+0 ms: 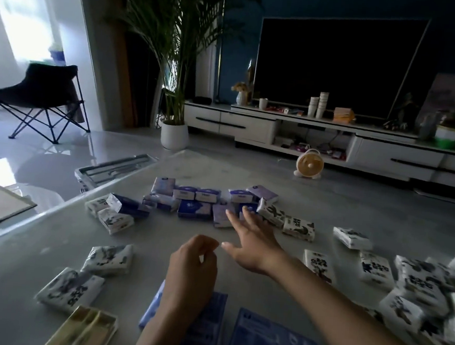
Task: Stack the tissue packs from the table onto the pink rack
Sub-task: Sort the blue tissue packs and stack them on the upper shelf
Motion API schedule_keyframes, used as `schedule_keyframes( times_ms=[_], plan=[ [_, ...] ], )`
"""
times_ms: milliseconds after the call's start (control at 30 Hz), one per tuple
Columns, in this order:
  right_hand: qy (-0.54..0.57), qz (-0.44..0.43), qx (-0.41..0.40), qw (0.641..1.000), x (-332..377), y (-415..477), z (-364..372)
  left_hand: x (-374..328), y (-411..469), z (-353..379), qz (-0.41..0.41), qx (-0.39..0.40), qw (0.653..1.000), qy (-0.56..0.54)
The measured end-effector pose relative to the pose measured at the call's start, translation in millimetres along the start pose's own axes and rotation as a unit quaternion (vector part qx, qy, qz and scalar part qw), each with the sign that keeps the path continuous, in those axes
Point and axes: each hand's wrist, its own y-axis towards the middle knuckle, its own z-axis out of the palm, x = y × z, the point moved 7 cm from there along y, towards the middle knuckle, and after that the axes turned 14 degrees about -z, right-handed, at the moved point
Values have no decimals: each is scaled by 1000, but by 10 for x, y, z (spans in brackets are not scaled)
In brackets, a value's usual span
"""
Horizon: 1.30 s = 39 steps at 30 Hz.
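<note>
Many tissue packs lie scattered on the grey table [160,251]. A cluster of blue and purple packs [193,209] sits at the far middle. White packs with black print lie at the left [109,255], and a heap of them fills the right side [418,293]. My right hand [251,239] stretches forward with spread, straight fingers, its fingertips over a purple pack [221,215]. My left hand [194,267] hovers nearer me with loosely curled fingers and holds nothing. Two larger blue packs [270,341] lie under my forearms. No pink rack is in view.
A beige slatted object [86,330] lies at the near left table edge. Beyond the table stand a folding chair [41,97], a potted palm [173,132], a small fan [308,163] on the floor and a TV cabinet [252,125].
</note>
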Motion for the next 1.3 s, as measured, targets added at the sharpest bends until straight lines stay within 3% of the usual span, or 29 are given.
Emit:
schedule_keyframes(
  times_ms=[133,267,467,567,667,833,1100,1300],
  plan=[
    [-49,26,35,998,-62,400,194,49,104,69,4,30,999,35],
    [-26,43,60,997,-156,460,312,51,200,121,-6,52,998,47],
    [-22,-34,68,997,127,-139,250,101,218,117,5,75,995,65],
    [2,-70,34,997,236,-536,103,113,206,195,-11,100,990,102],
    [29,-69,9,997,165,-662,-87,131,153,291,-23,159,966,203],
    [96,-1,64,993,-173,-446,-28,11,36,421,65,194,915,349],
    [110,-2,28,994,-189,-540,-29,-78,78,377,37,154,930,333],
    [140,-39,-17,989,-120,-766,-64,105,55,556,16,266,903,338]
  ],
)
